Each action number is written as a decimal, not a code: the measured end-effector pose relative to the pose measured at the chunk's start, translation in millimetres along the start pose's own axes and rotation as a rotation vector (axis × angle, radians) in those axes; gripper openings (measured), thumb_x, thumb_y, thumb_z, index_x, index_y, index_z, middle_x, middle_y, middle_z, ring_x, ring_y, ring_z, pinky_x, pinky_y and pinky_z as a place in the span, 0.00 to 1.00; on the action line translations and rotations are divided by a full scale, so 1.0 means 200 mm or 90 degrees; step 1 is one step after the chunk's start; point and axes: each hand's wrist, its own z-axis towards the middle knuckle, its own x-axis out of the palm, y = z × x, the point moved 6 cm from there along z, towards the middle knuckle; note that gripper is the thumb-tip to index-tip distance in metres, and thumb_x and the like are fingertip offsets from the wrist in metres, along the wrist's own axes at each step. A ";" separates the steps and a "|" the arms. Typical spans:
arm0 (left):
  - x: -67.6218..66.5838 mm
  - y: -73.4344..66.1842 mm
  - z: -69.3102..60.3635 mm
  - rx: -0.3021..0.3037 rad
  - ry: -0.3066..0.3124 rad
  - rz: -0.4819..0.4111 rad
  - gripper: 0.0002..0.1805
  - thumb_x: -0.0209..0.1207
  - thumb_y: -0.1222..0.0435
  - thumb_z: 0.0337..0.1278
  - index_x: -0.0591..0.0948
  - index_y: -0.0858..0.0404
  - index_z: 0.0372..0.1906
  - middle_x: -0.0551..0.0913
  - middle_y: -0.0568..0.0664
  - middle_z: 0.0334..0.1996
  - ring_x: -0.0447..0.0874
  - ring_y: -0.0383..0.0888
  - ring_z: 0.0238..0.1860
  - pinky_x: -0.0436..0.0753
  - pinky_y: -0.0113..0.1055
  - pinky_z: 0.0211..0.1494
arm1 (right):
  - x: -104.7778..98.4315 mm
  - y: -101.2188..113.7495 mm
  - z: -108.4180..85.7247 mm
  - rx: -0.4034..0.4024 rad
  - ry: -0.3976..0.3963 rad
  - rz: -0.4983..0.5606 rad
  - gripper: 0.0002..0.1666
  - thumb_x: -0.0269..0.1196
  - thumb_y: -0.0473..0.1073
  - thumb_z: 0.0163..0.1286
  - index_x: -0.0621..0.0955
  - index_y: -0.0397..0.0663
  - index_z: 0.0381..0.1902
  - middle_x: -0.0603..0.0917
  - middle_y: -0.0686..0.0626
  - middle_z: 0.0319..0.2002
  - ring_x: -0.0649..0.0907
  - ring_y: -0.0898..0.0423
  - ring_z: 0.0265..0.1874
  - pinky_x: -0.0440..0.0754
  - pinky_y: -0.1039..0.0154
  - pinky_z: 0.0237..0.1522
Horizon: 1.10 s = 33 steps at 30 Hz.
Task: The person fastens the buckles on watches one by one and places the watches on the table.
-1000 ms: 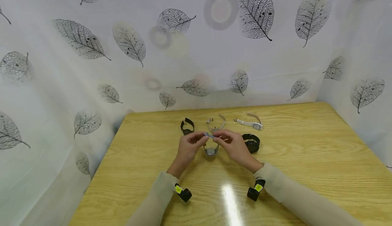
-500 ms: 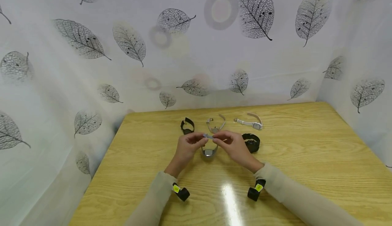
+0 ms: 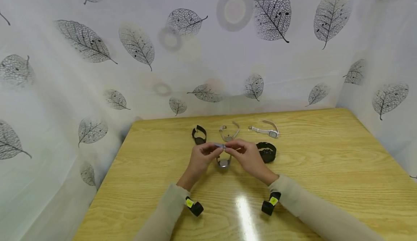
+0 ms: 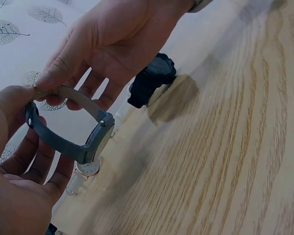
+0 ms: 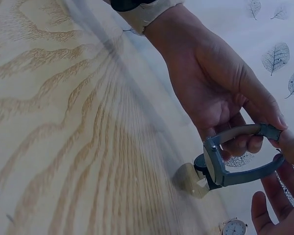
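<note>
In the head view, a grey watch hangs between left hand and right hand, above the surface. In the left wrist view, both hands' fingers pinch the meeting strap ends; it looks light, the strap pliable. In the right wrist view, the case seems rigid, its face probably scratchable, so the strap suits gripping.

A wood-grained table has a row near its far edge: from left to right, a black-strapped wristwatch, a round-dialed, pale-strapped wristwatch and a white wristwatch. A bulky black wristwatch rests farther in from that edge.
</note>
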 end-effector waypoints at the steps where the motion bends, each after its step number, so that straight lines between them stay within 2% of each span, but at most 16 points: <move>1: 0.00 0.00 0.00 -0.002 -0.002 -0.006 0.10 0.66 0.65 0.68 0.87 0.69 0.46 0.88 0.53 0.41 0.84 0.53 0.41 0.86 0.38 0.44 | 0.00 0.02 0.00 -0.002 0.001 0.000 0.12 0.65 0.37 0.74 0.86 0.39 0.52 0.88 0.42 0.46 0.86 0.42 0.44 0.86 0.61 0.44; 4: 0.00 0.00 0.01 -0.013 -0.011 -0.024 0.12 0.66 0.64 0.69 0.87 0.70 0.47 0.88 0.56 0.43 0.83 0.60 0.46 0.86 0.36 0.47 | 0.00 0.04 0.00 -0.004 0.013 0.015 0.15 0.65 0.36 0.74 0.84 0.39 0.56 0.87 0.41 0.46 0.86 0.42 0.45 0.86 0.59 0.44; 7: -0.01 0.00 0.01 -0.015 -0.018 -0.046 0.13 0.66 0.62 0.69 0.87 0.69 0.48 0.86 0.64 0.47 0.81 0.65 0.50 0.86 0.37 0.49 | 0.01 0.02 0.00 0.007 0.040 0.046 0.19 0.65 0.36 0.74 0.81 0.41 0.61 0.87 0.38 0.47 0.85 0.41 0.47 0.86 0.60 0.45; 12: -0.04 -0.01 0.01 -0.001 -0.024 -0.064 0.14 0.66 0.60 0.69 0.87 0.68 0.48 0.82 0.73 0.50 0.78 0.72 0.52 0.87 0.39 0.50 | 0.02 -0.03 -0.01 0.022 0.066 0.062 0.18 0.65 0.37 0.75 0.81 0.38 0.60 0.87 0.35 0.49 0.86 0.41 0.47 0.86 0.61 0.44; 15: -0.05 -0.02 0.01 0.003 -0.033 -0.066 0.13 0.67 0.63 0.68 0.86 0.69 0.47 0.83 0.70 0.46 0.80 0.69 0.48 0.87 0.39 0.49 | 0.02 -0.05 -0.01 0.021 0.057 0.068 0.16 0.64 0.37 0.76 0.82 0.38 0.58 0.86 0.33 0.48 0.86 0.41 0.45 0.88 0.56 0.44; 19: -0.07 -0.01 -0.01 0.003 -0.043 -0.074 0.12 0.66 0.66 0.68 0.86 0.72 0.46 0.83 0.68 0.41 0.84 0.54 0.40 0.87 0.36 0.46 | 0.01 -0.05 -0.01 0.019 0.045 0.079 0.14 0.63 0.38 0.77 0.83 0.40 0.56 0.85 0.31 0.48 0.86 0.39 0.44 0.87 0.49 0.45; 22: -0.07 -0.01 -0.02 0.006 -0.039 -0.076 0.12 0.66 0.66 0.68 0.85 0.73 0.47 0.84 0.66 0.40 0.83 0.46 0.36 0.87 0.34 0.44 | 0.01 -0.05 -0.02 0.016 0.038 0.072 0.13 0.63 0.37 0.77 0.84 0.41 0.56 0.86 0.32 0.47 0.86 0.38 0.43 0.87 0.54 0.43; 27: -0.06 0.00 -0.02 0.001 -0.030 -0.046 0.12 0.67 0.65 0.67 0.86 0.71 0.47 0.86 0.51 0.38 0.83 0.43 0.37 0.86 0.34 0.44 | 0.02 -0.02 -0.03 0.004 0.024 0.044 0.13 0.63 0.36 0.76 0.85 0.39 0.54 0.87 0.34 0.47 0.85 0.36 0.42 0.84 0.64 0.41; 33: -0.06 0.02 -0.02 -0.010 -0.017 -0.014 0.11 0.68 0.66 0.66 0.87 0.69 0.48 0.87 0.50 0.39 0.83 0.42 0.37 0.86 0.35 0.42 | 0.03 0.00 -0.05 -0.009 0.020 0.029 0.13 0.64 0.35 0.75 0.85 0.37 0.54 0.87 0.33 0.48 0.85 0.33 0.41 0.84 0.65 0.39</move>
